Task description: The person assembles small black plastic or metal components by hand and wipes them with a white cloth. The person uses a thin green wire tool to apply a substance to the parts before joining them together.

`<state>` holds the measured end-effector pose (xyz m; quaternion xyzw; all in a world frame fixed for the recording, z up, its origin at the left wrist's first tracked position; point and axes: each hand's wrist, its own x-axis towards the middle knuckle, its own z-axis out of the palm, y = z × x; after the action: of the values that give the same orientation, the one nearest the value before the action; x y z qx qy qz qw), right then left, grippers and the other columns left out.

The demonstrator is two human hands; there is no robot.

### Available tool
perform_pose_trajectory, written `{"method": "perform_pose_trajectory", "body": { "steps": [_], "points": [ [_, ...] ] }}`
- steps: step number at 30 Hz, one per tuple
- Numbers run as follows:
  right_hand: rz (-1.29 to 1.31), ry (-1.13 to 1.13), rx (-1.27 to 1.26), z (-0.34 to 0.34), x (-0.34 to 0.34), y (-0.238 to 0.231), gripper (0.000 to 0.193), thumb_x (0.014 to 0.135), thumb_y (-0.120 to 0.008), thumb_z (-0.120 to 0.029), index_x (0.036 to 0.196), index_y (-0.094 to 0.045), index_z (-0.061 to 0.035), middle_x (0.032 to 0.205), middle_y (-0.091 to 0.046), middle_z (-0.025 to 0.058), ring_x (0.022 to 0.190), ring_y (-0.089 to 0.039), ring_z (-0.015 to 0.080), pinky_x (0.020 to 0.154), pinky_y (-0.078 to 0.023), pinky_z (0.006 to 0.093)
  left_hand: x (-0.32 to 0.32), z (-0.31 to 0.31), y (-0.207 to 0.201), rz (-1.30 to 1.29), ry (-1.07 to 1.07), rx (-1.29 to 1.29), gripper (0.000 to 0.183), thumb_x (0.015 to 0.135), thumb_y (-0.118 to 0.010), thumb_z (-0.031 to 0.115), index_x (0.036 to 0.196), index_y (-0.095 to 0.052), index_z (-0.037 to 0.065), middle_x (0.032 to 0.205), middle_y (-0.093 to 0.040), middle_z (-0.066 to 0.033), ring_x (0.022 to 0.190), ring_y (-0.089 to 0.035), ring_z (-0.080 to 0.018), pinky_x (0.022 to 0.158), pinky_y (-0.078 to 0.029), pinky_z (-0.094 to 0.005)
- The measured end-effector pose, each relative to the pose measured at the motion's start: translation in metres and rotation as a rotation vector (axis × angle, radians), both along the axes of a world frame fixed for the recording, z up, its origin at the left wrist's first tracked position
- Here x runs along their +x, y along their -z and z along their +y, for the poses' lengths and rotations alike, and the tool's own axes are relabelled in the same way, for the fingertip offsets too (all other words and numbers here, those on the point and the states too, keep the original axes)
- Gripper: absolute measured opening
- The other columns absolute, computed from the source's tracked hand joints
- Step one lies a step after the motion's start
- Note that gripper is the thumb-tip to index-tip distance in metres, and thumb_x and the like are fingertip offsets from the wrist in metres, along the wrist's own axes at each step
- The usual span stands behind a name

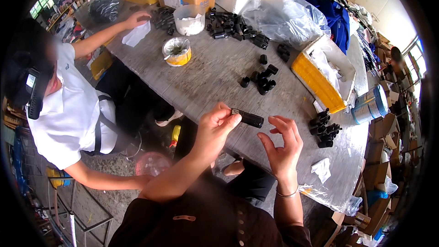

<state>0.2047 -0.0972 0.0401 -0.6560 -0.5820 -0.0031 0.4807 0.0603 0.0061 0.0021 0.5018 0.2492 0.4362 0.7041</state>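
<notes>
Above the near edge of the table, my left hand (216, 126) pinches one end of a black flashlight-like cylinder (251, 119) between thumb and fingers. The cylinder's free end points right, toward my right hand (284, 148). That hand is open, thumb and fingers apart and curved, close to the cylinder with a gap between them. Beyond my hands lies a loose group of short black cylinders (264, 82). More black cylindrical parts (325, 132) are bunched to the right of my right hand.
A co-worker's hand (137, 19) touches a white cloth (136, 34) at left. A yellow-banded tub (177, 58), a white bucket (189, 24) and a heap of black parts (235, 26) stand farther back. A yellow-sided foam box (318, 80) and crumpled tissue (321, 170) are at right.
</notes>
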Motion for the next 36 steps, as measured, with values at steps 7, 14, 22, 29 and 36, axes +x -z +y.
{"method": "perform_pose_trajectory", "body": {
  "steps": [7, 14, 22, 29, 36],
  "points": [
    [-0.059, -0.094, 0.031, 0.006, 0.004, 0.011, 0.043, 0.062, -0.08, 0.002, 0.101, -0.063, -0.0039, 0.101, -0.065, 0.0118, 0.086, -0.064, 0.0246, 0.072, -0.052, 0.0314, -0.003, 0.0, 0.003, 0.075, -0.016, -0.028, 0.018, 0.088, -0.065, 0.005, 0.074, -0.055, 0.002, 0.081, -0.041, 0.0049, 0.074, -0.038, -0.0037, 0.066, -0.031, -0.0204],
    [-0.102, -0.125, 0.073, 0.006, 0.01, 0.006, 0.036, 0.064, -0.078, -0.002, 0.097, -0.064, -0.0049, 0.095, -0.065, 0.0088, 0.083, -0.064, 0.0271, 0.068, -0.054, 0.0341, 0.003, -0.002, 0.003, 0.042, -0.001, -0.041, 0.019, 0.089, -0.063, 0.01, 0.073, -0.055, 0.002, 0.081, -0.045, 0.0048, 0.073, -0.043, -0.0027, 0.064, -0.035, -0.0194],
    [-0.124, -0.114, 0.074, 0.002, 0.011, 0.005, 0.036, 0.065, -0.078, -0.003, 0.098, -0.064, -0.0057, 0.094, -0.064, 0.008, 0.081, -0.064, 0.027, 0.067, -0.054, 0.0341, 0.006, -0.003, 0.016, 0.031, 0.024, -0.048, 0.018, 0.087, -0.063, 0.011, 0.073, -0.056, 0.003, 0.078, -0.045, 0.006, 0.071, -0.042, -0.0031, 0.064, -0.034, -0.0203],
    [-0.086, -0.128, 0.023, -0.001, 0.01, 0.008, 0.034, 0.066, -0.077, 0.001, 0.097, -0.064, -0.0035, 0.097, -0.065, 0.0112, 0.088, -0.064, 0.0281, 0.073, -0.053, 0.0342, 0.004, -0.004, 0.012, 0.054, 0.03, -0.052, 0.016, 0.087, -0.063, 0.011, 0.074, -0.056, 0.004, 0.077, -0.046, 0.0066, 0.071, -0.042, -0.0029, 0.065, -0.034, -0.0202],
    [-0.133, -0.113, 0.073, -0.003, 0.012, 0.008, 0.035, 0.066, -0.077, -0.003, 0.098, -0.062, -0.0051, 0.094, -0.065, 0.0083, 0.08, -0.064, 0.0275, 0.065, -0.053, 0.0341, 0.006, -0.006, 0.012, 0.022, 0.074, -0.14, 0.016, 0.087, -0.065, 0.006, 0.074, -0.057, 0.002, 0.082, -0.042, 0.004, 0.077, -0.041, -0.0053, 0.073, -0.035, -0.0223]
  ]
}}
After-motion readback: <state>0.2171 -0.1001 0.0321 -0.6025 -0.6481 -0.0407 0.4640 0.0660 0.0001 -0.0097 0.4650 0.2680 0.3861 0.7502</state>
